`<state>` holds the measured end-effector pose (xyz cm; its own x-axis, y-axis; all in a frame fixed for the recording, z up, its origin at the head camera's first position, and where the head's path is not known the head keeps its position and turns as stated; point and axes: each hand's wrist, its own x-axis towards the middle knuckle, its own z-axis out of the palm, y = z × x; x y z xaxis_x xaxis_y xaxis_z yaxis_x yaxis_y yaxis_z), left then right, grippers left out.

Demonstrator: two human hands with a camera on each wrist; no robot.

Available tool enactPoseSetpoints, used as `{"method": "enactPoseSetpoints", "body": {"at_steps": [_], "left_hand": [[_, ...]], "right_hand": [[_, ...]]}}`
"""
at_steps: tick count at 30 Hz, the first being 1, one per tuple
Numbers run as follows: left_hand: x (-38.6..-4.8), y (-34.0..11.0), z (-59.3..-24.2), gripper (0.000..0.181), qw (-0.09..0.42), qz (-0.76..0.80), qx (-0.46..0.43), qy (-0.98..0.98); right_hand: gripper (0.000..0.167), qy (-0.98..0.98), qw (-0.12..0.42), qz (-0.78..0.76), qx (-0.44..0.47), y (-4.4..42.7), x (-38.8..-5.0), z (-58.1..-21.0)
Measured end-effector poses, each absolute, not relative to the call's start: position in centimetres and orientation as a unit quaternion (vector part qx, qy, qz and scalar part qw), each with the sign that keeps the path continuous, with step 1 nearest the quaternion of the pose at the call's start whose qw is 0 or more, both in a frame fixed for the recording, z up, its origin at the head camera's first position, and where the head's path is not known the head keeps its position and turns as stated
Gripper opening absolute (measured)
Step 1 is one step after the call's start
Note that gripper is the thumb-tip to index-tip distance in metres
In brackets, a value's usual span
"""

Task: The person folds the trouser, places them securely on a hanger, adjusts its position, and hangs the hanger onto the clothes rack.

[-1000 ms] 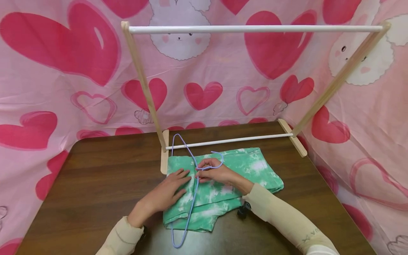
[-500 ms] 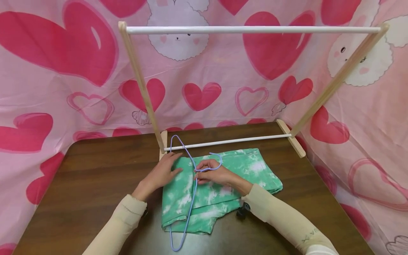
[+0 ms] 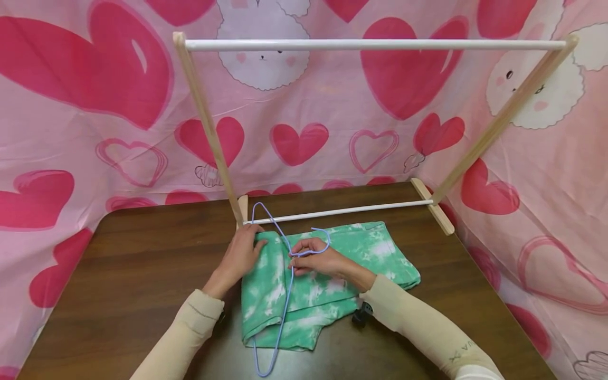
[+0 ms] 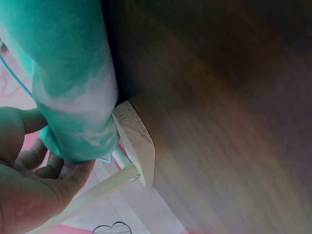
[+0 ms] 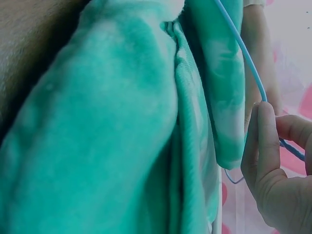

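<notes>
Folded green-and-white tie-dye trousers [image 3: 328, 285] lie on the table, one end folded over the lower bar of a lavender wire hanger [image 3: 283, 316]. The hanger's hook [image 3: 328, 240] points right, and its two ends stick out beyond the cloth. At the fold's far left corner, my left hand [image 3: 239, 256] grips the cloth; the left wrist view shows thumb and fingers [image 4: 73, 178] around its edge. My right hand [image 3: 317, 258] pinches the hanger at the base of the hook, above the trousers. In the right wrist view, the thumb and fingers [image 5: 268, 141] meet at the wire.
Behind the trousers stands a rack with wooden legs [image 3: 209, 126], a white top rail [image 3: 370, 45] and a white lower rail [image 3: 351, 210]. One hanger end lies by the rack's left foot [image 3: 243, 206]. Pink heart-print cloth [image 3: 294, 105] surrounds the wooden table [image 3: 157, 253].
My left hand has moved from flat on the trousers, near the hanger's neck, to the fold's far left corner, where it now grips the cloth. My right hand has stayed at the hook.
</notes>
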<state>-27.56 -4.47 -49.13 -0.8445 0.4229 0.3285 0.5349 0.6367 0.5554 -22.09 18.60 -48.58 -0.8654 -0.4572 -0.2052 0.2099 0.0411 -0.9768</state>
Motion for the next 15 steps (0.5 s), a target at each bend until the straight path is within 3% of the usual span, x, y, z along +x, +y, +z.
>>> {"method": "enactPoseSetpoints", "body": {"at_steps": [6,10,12,15], "left_hand": [[-27.4,-4.2,-49.5,0.022,0.095,-0.331,-0.253,-0.904],[-26.7,-4.4,-49.5,0.036,0.088,-0.309,-0.280,-0.904],[-26.1,-4.8,-49.4,0.046,0.067,-0.294,-0.310,-0.902],[-24.9,-5.8,-48.8,0.061,-0.010,-0.282,-0.364,-0.887]], "right_hand": [[0.025,0.676,0.244,-0.689,-0.093,18.6,-22.1,-48.5],[0.021,0.672,0.244,-0.692,-0.096,18.7,-22.1,-48.6],[0.016,0.670,0.245,-0.695,-0.096,18.7,-22.2,-48.6],[0.012,0.669,0.245,-0.695,-0.094,18.7,-22.2,-48.6]]}}
